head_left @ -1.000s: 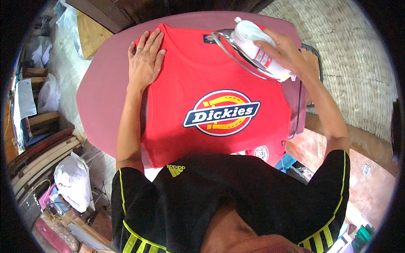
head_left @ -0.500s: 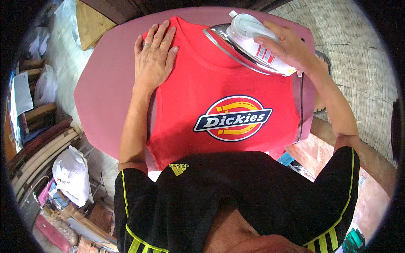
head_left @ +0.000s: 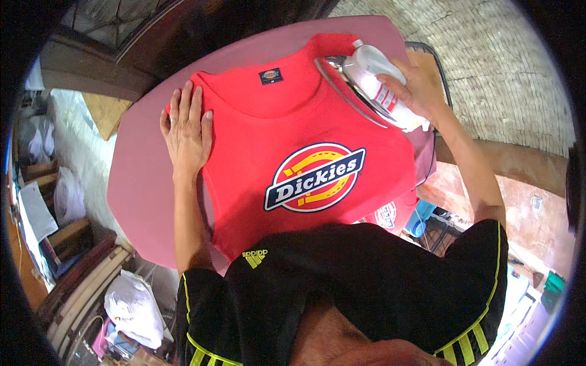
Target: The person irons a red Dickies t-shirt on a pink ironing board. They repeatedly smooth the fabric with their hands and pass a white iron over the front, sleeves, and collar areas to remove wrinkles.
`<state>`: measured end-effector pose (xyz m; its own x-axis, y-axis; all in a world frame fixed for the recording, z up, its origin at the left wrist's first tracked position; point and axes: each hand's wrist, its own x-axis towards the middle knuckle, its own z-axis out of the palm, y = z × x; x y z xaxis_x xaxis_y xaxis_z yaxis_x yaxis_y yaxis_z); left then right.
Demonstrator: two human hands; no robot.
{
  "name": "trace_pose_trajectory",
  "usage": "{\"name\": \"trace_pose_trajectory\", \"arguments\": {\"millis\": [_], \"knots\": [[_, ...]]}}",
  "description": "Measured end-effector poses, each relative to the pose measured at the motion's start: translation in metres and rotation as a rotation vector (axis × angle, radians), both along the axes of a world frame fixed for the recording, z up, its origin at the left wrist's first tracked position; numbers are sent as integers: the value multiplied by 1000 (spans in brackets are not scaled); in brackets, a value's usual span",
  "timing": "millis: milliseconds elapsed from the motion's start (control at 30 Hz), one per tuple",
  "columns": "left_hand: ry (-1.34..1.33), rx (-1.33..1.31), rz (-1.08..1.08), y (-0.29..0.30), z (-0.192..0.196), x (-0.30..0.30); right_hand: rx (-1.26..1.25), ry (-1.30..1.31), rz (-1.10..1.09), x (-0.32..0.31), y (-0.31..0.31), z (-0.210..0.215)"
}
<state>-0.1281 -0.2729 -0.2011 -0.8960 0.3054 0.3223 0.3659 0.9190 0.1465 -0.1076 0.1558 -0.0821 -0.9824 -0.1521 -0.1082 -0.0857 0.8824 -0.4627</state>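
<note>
A red sleeveless shirt (head_left: 244, 134) with a round yellow, white and navy print lies spread over a pink ironing board (head_left: 137, 183). My left hand (head_left: 188, 137) rests flat on the shirt's left shoulder, fingers stretched out. At the shirt's right shoulder, my right hand (head_left: 418, 91) is wrapped round the handle of a white iron (head_left: 381, 82). The iron's metal soleplate edge faces the neckline, and its base sits on or just over the cloth. The neck label shows at the back of the collar.
Dark wooden furniture (head_left: 165, 49) stands beyond the board's far edge. To the lower left lie a stuffed white plastic bag (head_left: 135, 308) and stacked boards (head_left: 91, 287). A blue item (head_left: 421, 219) sits below the board at right. Textured matting (head_left: 488, 79) covers the far right.
The iron in my right hand has moved to the shirt's right shoulder strap, away from the neckline. The neck opening and its label now show. The view has turned; my left hand stays on the left shoulder.
</note>
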Motion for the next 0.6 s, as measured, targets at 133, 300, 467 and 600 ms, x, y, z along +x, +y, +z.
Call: {"name": "trace_pose_trajectory", "arguments": {"millis": [133,300,467,600], "knots": [[2,-4,4,3,-2,0,6,209,-103,5,3,-8],[-3,-34,4,-2,-4,2,415,190,-291,-28,-47,19],[16,-20,-39,1,-6,-6,163,282,-253,-74,-7,-25],[16,-20,-30,-2,-9,-1,48,311,-285,-92,5,-32]]}}
